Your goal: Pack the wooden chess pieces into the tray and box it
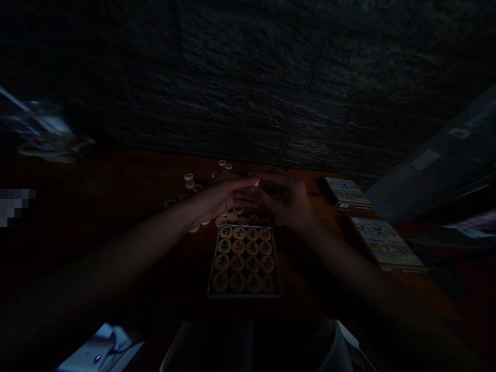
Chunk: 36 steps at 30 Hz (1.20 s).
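Note:
Both hands meet over a tabletop behind an open box. My left hand [227,196] is partly closed, its thumb reaching a small pale xiangqi piece [257,182]. From the other side my right hand [289,199] has its fingers closed on the same piece. Its marking cannot be made out. Just nearer stands a shallow square box [280,289] with xiangqi pieces [239,247] in rows, red and black characters facing up. More loose xiangqi pieces [232,217] lie behind the box and under my hands, some hidden by them.
Several loose pieces [189,184] lie further back to the left. Two flat printed boxes, one farther back [347,191] and one nearer [383,242], lie on the right of the wooden table [127,175]. A dark stone wall [248,93] rises behind. The light is dim.

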Tool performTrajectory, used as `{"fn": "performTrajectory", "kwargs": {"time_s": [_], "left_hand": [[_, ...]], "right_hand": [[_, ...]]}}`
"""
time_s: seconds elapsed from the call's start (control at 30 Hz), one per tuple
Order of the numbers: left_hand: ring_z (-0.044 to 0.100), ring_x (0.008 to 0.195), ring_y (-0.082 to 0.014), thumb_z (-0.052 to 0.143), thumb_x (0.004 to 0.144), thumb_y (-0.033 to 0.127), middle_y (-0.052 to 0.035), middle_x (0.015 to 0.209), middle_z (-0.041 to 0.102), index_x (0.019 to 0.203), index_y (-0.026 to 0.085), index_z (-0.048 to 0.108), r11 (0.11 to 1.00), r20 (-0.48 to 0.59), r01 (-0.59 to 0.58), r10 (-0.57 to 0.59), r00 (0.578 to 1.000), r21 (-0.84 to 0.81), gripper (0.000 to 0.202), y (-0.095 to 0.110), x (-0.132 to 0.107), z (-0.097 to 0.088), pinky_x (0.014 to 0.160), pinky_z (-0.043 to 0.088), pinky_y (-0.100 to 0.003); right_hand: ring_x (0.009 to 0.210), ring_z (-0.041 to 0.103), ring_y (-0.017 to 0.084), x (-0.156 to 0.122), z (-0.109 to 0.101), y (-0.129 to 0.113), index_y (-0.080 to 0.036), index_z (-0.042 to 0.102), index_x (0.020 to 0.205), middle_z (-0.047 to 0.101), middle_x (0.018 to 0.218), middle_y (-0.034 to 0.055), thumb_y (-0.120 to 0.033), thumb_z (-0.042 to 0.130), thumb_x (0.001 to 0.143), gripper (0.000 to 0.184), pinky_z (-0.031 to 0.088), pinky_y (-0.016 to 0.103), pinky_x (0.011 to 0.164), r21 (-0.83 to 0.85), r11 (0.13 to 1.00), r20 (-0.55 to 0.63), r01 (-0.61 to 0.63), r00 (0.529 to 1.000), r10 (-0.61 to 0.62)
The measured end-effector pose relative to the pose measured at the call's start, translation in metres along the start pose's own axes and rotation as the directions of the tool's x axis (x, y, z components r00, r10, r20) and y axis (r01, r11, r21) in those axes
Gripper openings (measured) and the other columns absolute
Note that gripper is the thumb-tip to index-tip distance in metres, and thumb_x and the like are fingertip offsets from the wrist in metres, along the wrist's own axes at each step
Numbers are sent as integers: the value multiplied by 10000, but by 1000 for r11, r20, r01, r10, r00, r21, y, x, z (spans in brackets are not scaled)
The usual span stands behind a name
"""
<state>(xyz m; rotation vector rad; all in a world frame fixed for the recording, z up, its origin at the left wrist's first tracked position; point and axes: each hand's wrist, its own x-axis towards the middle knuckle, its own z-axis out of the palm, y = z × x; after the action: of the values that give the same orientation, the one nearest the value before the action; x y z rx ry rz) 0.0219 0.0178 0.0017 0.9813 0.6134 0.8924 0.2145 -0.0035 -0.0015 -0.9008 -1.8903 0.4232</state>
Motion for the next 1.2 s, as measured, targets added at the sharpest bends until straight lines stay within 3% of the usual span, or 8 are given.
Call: {"fn": "performTrajectory", "kwargs": {"time_s": [0.13,0.4,0.57,0.8,1.0,1.2], "left_hand": [[787,743,-210,788,912,286,-106,804,805,903,106,782,1000,14,21,-21,1000,8,180,0,0,-1,731,663,-334],[772,742,-189,783,896,218,-89,819,794,884,101,777,1000,-15,6,-5,1000,29,117,4,-2,2,757,644,-328],[777,746,-213,793,903,314,-106,812,796,865,113,761,998,-8,53,-52,999,47,207,6,-3,3,748,638,-348],[782,775,-209,852,835,285,-100,850,808,896,106,782,999,11,-10,9,1000,47,201,4,-2,-1,781,637,-335],[787,772,-219,844,860,376,-135,846,813,911,101,789,998,5,23,-24,1000,67,285,2,0,-3,759,644,-326],[780,766,-191,877,832,289,-110,840,806,887,90,785,999,-9,-6,6,1000,54,225,3,-1,0,759,635,-298]], "right_hand": [[750,703,167,0,0,0,-221,810,1170,783,899,47,-330,808,886,304,535,274,636,2,1000,-17,6,1000,-6],[631,644,129,-1,-1,-4,-204,802,1200,782,847,30,-373,759,933,319,480,257,544,-3,1000,12,-29,1000,29],[644,652,125,-2,-2,-3,-200,792,1229,801,907,39,-352,757,928,339,499,257,565,-44,999,8,17,1000,-17],[758,738,190,-2,-2,-4,-226,793,1245,779,796,20,-394,731,951,345,534,269,592,11,999,41,-52,998,52],[721,719,177,-2,-3,-6,-218,791,1238,749,724,-3,-360,780,911,356,524,269,593,-58,998,21,-31,999,32],[740,725,175,-2,-3,-5,-204,798,1227,789,815,24,-416,744,942,359,529,268,602,-21,999,43,-32,999,33]]}}
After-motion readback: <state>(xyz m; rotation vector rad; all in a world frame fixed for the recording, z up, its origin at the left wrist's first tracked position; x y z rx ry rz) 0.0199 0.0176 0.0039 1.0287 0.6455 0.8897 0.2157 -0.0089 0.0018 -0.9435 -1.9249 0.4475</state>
